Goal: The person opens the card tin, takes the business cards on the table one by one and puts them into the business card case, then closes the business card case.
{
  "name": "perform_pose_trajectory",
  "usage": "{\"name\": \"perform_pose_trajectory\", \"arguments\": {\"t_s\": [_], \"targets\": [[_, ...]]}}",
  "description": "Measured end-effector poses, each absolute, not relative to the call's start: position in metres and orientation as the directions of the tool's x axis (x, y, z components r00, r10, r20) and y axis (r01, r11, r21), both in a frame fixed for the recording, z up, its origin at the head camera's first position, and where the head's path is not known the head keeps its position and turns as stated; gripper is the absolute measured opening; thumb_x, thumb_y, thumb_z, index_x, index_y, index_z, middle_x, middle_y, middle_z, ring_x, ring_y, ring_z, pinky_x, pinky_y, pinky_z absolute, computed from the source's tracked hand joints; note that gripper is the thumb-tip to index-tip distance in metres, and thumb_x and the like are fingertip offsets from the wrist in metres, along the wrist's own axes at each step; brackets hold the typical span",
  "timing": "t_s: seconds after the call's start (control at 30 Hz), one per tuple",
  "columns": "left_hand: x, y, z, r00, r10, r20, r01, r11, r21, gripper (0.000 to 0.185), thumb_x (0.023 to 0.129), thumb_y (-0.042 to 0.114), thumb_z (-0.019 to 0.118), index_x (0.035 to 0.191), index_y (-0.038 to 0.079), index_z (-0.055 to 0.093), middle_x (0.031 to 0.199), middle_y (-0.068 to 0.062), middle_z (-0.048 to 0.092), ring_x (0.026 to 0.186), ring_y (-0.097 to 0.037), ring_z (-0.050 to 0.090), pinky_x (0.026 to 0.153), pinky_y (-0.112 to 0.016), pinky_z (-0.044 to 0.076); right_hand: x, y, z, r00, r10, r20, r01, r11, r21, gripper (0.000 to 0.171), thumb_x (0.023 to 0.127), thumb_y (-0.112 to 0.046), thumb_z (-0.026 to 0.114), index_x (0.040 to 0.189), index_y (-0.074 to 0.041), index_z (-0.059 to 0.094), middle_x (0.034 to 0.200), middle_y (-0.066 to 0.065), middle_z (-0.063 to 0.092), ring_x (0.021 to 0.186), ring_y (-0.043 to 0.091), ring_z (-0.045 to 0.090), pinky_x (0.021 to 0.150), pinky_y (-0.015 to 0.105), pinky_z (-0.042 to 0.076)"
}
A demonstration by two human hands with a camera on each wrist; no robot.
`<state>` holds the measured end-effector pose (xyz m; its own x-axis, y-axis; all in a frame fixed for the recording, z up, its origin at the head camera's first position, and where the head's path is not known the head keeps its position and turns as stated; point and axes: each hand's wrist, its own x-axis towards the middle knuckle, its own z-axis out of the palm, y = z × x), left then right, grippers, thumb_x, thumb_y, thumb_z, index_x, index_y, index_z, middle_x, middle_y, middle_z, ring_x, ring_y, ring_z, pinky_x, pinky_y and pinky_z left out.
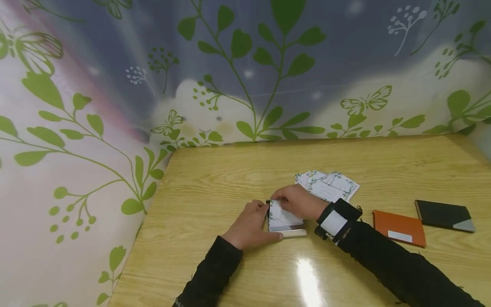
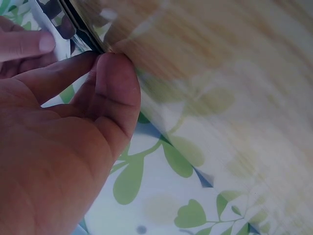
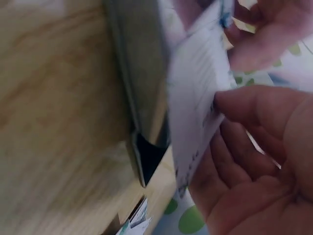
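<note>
1. The left hand [image 1: 251, 226] holds a small case [image 1: 295, 234] by its left side. Its thumb is on the near edge, by the silver strip, and its fingers bend at the far left corner.
2. The right hand [image 1: 298, 201] pinches a white card [image 1: 284, 215]. Its thumb and fingertips come close together, with just the card between them.
3. The card is over the case and hides most of it. It has leaves and small lines on it. In the right wrist view the card is tipped up from the case. I cannot tell if its hidden edge touches the case.
4. The case lies on the wooden table [image 1: 215, 179], between the two hands. In the right wrist view it looks shiny, with a black corner.
5. A messy pile of cards [image 1: 331, 187] lies behind the right hand. These cards have leaves on them too.
6. Over to the right is an orange case [image 1: 397, 226] with a pale patch. A black case [image 1: 445, 215] with a gray corner is just beside it, farther right.
7. Both arms have black sleeves [image 1: 399, 264]. The right wrist wears a black band [image 1: 347, 209] with a white patch.
8. Green leaves and butterflies cover the backdrop [image 1: 368, 55] behind the table.
</note>
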<state>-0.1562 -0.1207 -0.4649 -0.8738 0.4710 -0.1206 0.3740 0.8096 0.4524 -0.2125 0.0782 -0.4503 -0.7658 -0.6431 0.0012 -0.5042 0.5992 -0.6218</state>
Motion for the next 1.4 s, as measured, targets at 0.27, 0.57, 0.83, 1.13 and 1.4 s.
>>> {"name": "perform_pose_trajectory", "arguments": {"t_s": [0.27,0.57,0.83,1.13,1.4], "targets": [[-0.157,-0.122,-0.465,-0.866,0.487,-0.115,0.382,0.792,0.476,0.09,0.078,0.062,0.065,0.144,0.005,0.04,0.129,-0.007,0.041,0.117,-0.021,0.039,0.095,-0.034,0.04,-0.201,0.073,-0.453,-0.7,-0.714,0.01,-0.591,0.572,-0.568,0.022,0.089,0.001,0.063,0.109,-0.005,0.069,0.108,0.007,0.066,0.103,0.023,0.06,0.086,0.039,0.048],[-0.156,-0.123,-0.464,-0.868,0.481,-0.124,0.37,0.792,0.486,0.09,0.078,0.061,0.066,0.142,0.003,0.042,0.129,-0.007,0.041,0.117,-0.022,0.039,0.095,-0.035,0.04,-0.19,0.073,-0.453,-0.692,-0.722,0.012,-0.608,0.573,-0.549,0.008,0.087,-0.006,0.067,0.09,-0.012,0.071,0.091,-0.002,0.067,0.082,0.011,0.059,0.072,0.029,0.049],[-0.156,-0.122,-0.462,-0.867,0.482,-0.128,0.379,0.804,0.458,0.095,0.077,0.064,0.065,0.143,0.002,0.04,0.13,-0.007,0.04,0.116,-0.021,0.039,0.095,-0.034,0.039,-0.195,0.088,-0.444,-0.746,-0.666,0.004,-0.551,0.614,-0.565,0.01,0.092,-0.017,0.061,0.094,-0.012,0.07,0.081,-0.009,0.061,0.068,0.007,0.053,0.062,0.027,0.046],[-0.156,-0.119,-0.463,-0.877,0.464,-0.127,0.381,0.831,0.405,0.097,0.074,0.065,0.067,0.143,0.002,0.042,0.133,-0.007,0.042,0.117,-0.02,0.039,0.098,-0.033,0.039,-0.209,0.138,-0.429,-0.931,-0.34,0.134,-0.362,0.909,-0.205,0.026,0.077,-0.014,0.075,0.085,0.008,0.064,0.078,0.019,0.057,0.072,0.034,0.057,0.061,0.046,0.049],[-0.156,-0.118,-0.464,-0.878,0.461,-0.129,0.379,0.834,0.401,0.097,0.075,0.065,0.067,0.143,0.001,0.042,0.134,-0.008,0.041,0.119,-0.021,0.039,0.099,-0.034,0.039,-0.207,0.152,-0.433,-0.955,-0.292,0.046,-0.295,0.932,-0.208,0.015,0.075,-0.009,0.075,0.073,0.002,0.064,0.069,0.015,0.056,0.06,0.025,0.053,0.049,0.04,0.044]]}}
